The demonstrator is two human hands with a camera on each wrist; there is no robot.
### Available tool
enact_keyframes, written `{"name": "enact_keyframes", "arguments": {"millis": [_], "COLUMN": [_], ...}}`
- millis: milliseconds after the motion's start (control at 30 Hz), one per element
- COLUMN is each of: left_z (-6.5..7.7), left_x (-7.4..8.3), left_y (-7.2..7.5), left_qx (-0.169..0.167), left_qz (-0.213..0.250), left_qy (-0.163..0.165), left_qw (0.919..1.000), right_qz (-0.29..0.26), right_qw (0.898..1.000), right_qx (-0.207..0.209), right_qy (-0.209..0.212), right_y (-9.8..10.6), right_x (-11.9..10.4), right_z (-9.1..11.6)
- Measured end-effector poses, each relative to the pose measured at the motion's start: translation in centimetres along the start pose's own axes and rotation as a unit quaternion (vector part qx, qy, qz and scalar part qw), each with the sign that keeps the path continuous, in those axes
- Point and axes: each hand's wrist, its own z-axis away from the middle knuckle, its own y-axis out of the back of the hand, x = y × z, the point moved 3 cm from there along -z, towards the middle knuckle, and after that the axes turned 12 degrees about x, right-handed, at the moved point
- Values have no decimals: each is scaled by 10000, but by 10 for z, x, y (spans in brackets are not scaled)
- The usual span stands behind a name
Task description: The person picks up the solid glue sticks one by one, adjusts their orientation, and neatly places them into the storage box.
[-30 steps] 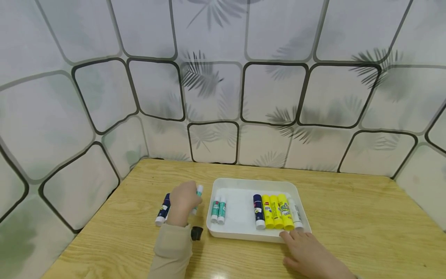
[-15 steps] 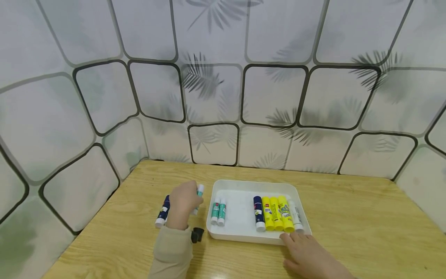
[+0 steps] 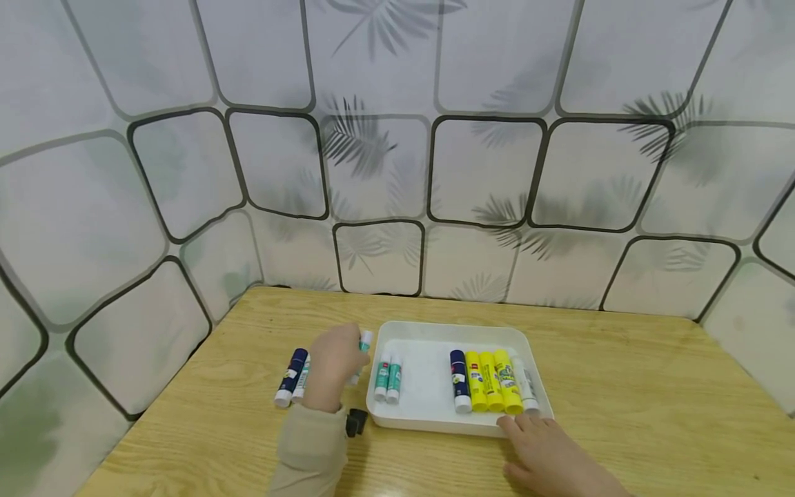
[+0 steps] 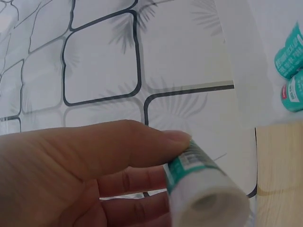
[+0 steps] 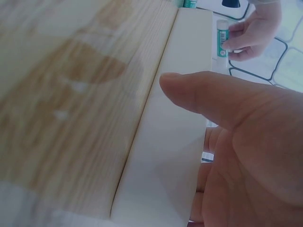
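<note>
My left hand (image 3: 337, 359) pinches a green-and-white glue stick (image 4: 196, 184) between thumb and fingers, tilted and just left of the white tray (image 3: 435, 424). In the left wrist view its white end faces the camera. Beside that hand, a navy glue stick (image 3: 290, 378) and a partly hidden white-and-green one (image 3: 301, 381) lie on the table. The fingertips of my right hand (image 3: 546, 452) rest on the tray's front rim near its right corner, the thumb held apart from the fingers. Two green glue sticks (image 3: 388, 378) lie at the tray's left.
Along the tray's right side lie a navy glue stick (image 3: 459, 381), several yellow glue sticks (image 3: 493, 381) and a white one (image 3: 525, 385). The wooden table (image 3: 646, 400) ends at a patterned wall covering (image 3: 484, 172) behind and at left.
My left hand has shifted slightly right, toward the tray, with the green-and-white glue stick, uncovering more of the glue stick beside the navy one. My right hand stays at the rim.
</note>
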Motion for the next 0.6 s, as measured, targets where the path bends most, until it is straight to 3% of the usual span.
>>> {"name": "enact_keyframes", "arguments": {"millis": [367,600], "left_z": [4,11], "left_x": [20,39], "left_y": [-9,-19], "left_qx": [-100,-20], "left_qz": [-178,-453], "left_qy": [-299,-759], "left_qw": [9993,9961], "right_qz": [19,-24], "right_qw": [9998,9999], "right_qx": [167,143], "right_qy": [127,91], "right_y": [1,1], "right_x": [-2,-2], "right_z": [1,1]}}
